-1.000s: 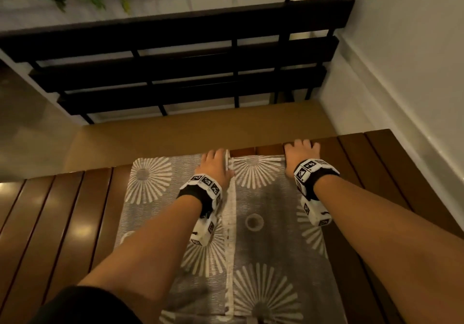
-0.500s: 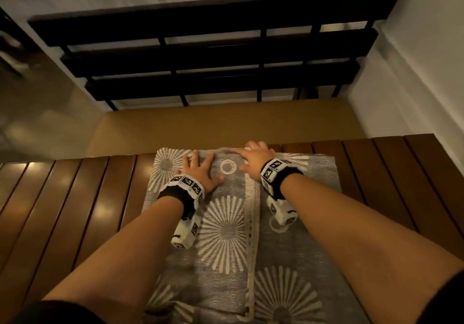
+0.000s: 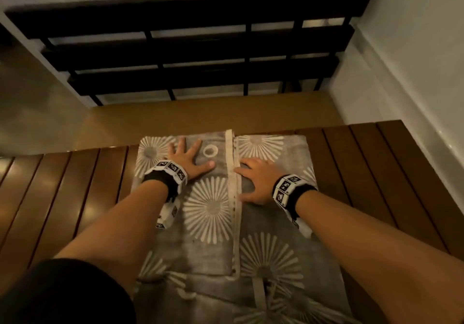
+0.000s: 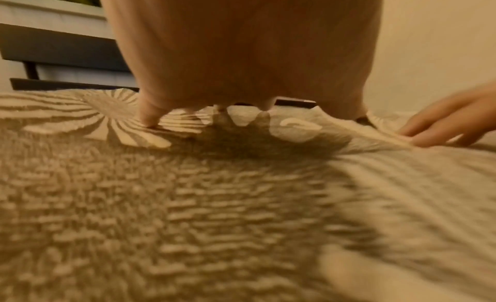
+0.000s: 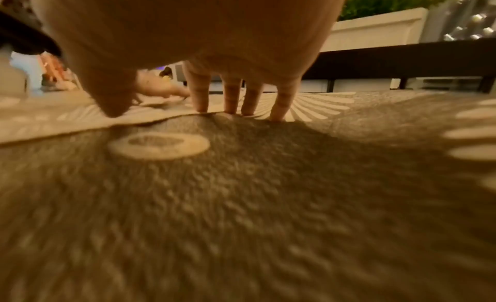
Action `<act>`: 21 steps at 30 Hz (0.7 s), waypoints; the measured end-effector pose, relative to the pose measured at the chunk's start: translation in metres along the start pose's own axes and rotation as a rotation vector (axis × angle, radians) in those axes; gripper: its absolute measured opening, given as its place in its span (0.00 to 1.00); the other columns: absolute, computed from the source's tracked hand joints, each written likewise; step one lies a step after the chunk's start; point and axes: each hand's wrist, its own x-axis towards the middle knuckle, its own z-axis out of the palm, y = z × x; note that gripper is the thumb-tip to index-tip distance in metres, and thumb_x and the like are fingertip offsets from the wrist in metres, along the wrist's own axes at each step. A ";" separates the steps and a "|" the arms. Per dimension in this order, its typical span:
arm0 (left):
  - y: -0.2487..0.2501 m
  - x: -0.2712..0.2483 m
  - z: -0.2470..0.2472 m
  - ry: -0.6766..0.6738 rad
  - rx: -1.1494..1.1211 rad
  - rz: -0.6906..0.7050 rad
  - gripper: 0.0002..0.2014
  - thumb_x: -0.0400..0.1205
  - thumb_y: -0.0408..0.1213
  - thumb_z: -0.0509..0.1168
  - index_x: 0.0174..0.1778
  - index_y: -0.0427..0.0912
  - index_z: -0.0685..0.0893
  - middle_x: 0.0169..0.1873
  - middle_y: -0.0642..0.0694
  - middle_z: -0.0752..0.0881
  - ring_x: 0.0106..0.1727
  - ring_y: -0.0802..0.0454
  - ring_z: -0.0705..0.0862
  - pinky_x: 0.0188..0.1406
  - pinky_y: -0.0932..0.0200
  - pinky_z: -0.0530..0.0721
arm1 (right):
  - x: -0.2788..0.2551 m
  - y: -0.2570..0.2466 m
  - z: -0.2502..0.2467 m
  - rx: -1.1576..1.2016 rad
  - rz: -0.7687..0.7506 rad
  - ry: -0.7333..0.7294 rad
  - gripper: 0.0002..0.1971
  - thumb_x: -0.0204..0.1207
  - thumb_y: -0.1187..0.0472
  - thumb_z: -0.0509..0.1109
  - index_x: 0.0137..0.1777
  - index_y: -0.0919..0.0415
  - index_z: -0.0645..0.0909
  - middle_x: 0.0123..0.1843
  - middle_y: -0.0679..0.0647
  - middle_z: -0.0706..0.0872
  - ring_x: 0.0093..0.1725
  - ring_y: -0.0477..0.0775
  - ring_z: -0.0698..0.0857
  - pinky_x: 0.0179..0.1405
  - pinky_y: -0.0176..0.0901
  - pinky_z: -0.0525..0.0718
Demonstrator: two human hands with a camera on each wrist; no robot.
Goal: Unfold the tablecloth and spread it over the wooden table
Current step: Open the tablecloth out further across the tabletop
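Observation:
A grey tablecloth (image 3: 213,223) with white sunburst prints lies partly folded along the middle of the slatted wooden table (image 3: 62,198), reaching its far edge. A pale hem (image 3: 232,185) runs lengthwise down the top layer. My left hand (image 3: 187,159) lies flat with spread fingers on the cloth, left of the hem near the far edge. My right hand (image 3: 253,179) presses the cloth just right of the hem, its fingers (image 5: 201,94) straight with their tips on the fabric. In the left wrist view my left hand (image 4: 241,107) rests on the cloth (image 4: 241,200).
Beyond the table's far edge stands a dark slatted bench (image 3: 188,55) on a tan floor (image 3: 200,115). A white wall (image 3: 414,60) runs along the right. Bare table slats (image 3: 376,173) show on both sides of the cloth. A planter (image 5: 375,30) stands behind the bench.
Both hands slid left and back from the far edge. The right hand moved from the cloth's far right corner to the hem; the left hand flattened and spread on the cloth.

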 end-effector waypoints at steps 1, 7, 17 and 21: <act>0.002 -0.008 0.002 0.012 0.001 0.045 0.50 0.64 0.81 0.52 0.80 0.68 0.41 0.84 0.47 0.36 0.82 0.32 0.36 0.77 0.28 0.45 | -0.003 0.001 0.006 -0.037 0.008 -0.061 0.52 0.64 0.21 0.59 0.84 0.44 0.49 0.87 0.54 0.47 0.85 0.60 0.49 0.81 0.67 0.52; 0.009 -0.068 0.065 -0.122 0.251 0.203 0.61 0.53 0.85 0.57 0.79 0.68 0.37 0.84 0.49 0.36 0.83 0.37 0.38 0.77 0.27 0.50 | -0.004 0.000 0.005 -0.094 0.048 -0.184 0.62 0.56 0.18 0.63 0.83 0.39 0.33 0.85 0.49 0.30 0.84 0.58 0.34 0.80 0.68 0.36; 0.022 -0.127 0.095 0.268 0.199 0.206 0.36 0.73 0.70 0.58 0.70 0.50 0.73 0.75 0.41 0.70 0.76 0.38 0.66 0.72 0.38 0.66 | -0.046 -0.042 0.015 -0.156 0.068 0.151 0.32 0.79 0.41 0.63 0.79 0.54 0.64 0.81 0.59 0.63 0.78 0.64 0.65 0.73 0.64 0.69; 0.009 -0.163 0.114 0.122 0.204 0.294 0.42 0.65 0.79 0.54 0.66 0.52 0.78 0.64 0.46 0.78 0.65 0.42 0.77 0.65 0.44 0.72 | -0.099 -0.063 0.037 0.141 -0.036 -0.053 0.24 0.77 0.33 0.57 0.48 0.55 0.77 0.47 0.55 0.81 0.45 0.58 0.81 0.47 0.57 0.82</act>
